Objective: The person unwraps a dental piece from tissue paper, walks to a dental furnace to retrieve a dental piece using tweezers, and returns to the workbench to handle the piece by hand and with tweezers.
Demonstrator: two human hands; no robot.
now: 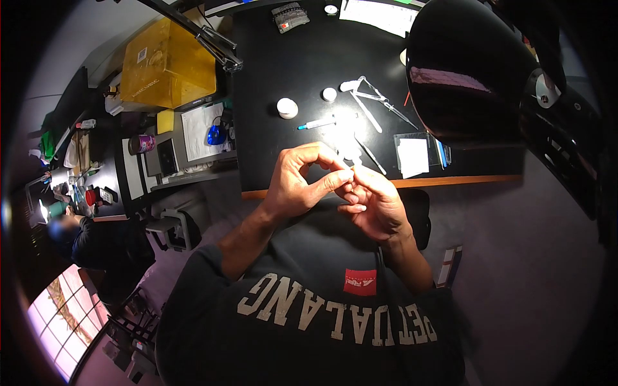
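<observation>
My left hand [297, 182] and my right hand [378, 207] meet above the table's front edge. On both, thumb and forefinger are pinched together at the fingertips. Whatever lies between them is too small and glare-lit to name. Just beyond the fingers, a white object [348, 145] is washed out by the lamp's light. A thin metal tool [371, 155] lies to its right. Farther back are a syringe-like tube with a blue tip [317, 123], a white round jar [287, 108], a smaller white jar [329, 94], and slender metal instruments [368, 106].
A large black lamp hood [473, 77] hangs over the right side. A white card [412, 157] lies on a clear tray near the wooden edge [458, 181]. A yellow box-shaped cover [168, 63] stands left. Another person [106, 241] sits at the far-left bench.
</observation>
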